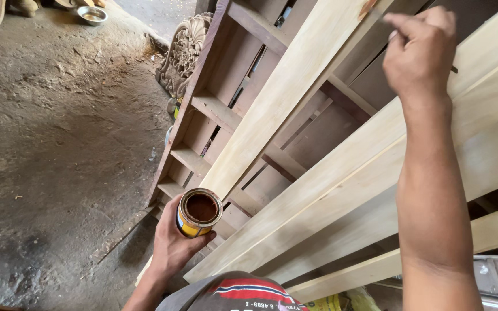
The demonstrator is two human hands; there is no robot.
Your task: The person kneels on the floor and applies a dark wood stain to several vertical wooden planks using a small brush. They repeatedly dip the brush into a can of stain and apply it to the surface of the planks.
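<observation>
- head view: my left hand (pixel 171 245) is wrapped round an open tin of brown stain (pixel 199 213), upright so nothing spills, just below the pale plank (pixel 283 98).
- my right hand (pixel 419 55) pinches a thin brush handle (pixel 454 69) against that plank's upper end; bristles hidden.

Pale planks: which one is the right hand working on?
The narrow plank leaning steepest, running from above the open can up to the right hand. The wider planks lie lower, under the forearm.

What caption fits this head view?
Left hand holds an open tin of brown liquid while the right hand reaches up to pale planks.
</observation>
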